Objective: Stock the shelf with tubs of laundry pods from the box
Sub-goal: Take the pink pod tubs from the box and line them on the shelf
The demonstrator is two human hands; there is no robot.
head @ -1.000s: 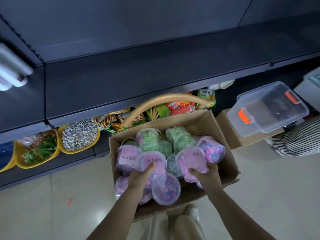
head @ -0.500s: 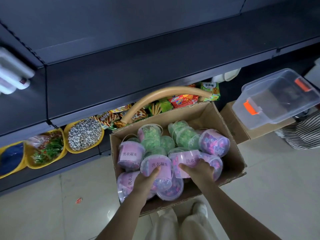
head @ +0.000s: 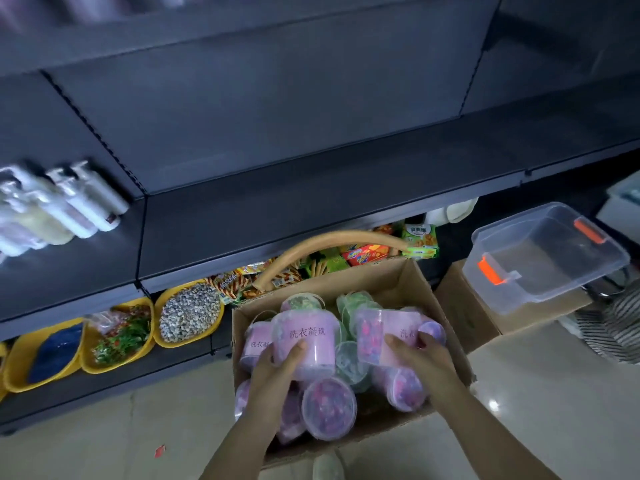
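An open cardboard box (head: 412, 278) sits on the floor below the dark shelf (head: 311, 202). It holds several clear tubs of laundry pods, some pink-labelled, some green (head: 353, 301). My left hand (head: 277, 365) grips an upright pink-labelled tub (head: 306, 337), raised above the others. My right hand (head: 420, 358) grips a second pink tub (head: 384, 332), tilted on its side and also raised. A tub with purple pods (head: 329, 407) lies on its side at the box's near edge.
White pump bottles (head: 62, 206) stand on the shelf at the left. Yellow bins (head: 188, 317) of goods and snack packs fill the bottom shelf. A curved tan basket handle (head: 322, 242) arches behind the box. A clear plastic bin (head: 543, 254) rests on another carton at the right.
Both hands have lifted their pink tubs up out of the pile in the box. The left tub now stands upright. The view has tilted upward toward the shelf.
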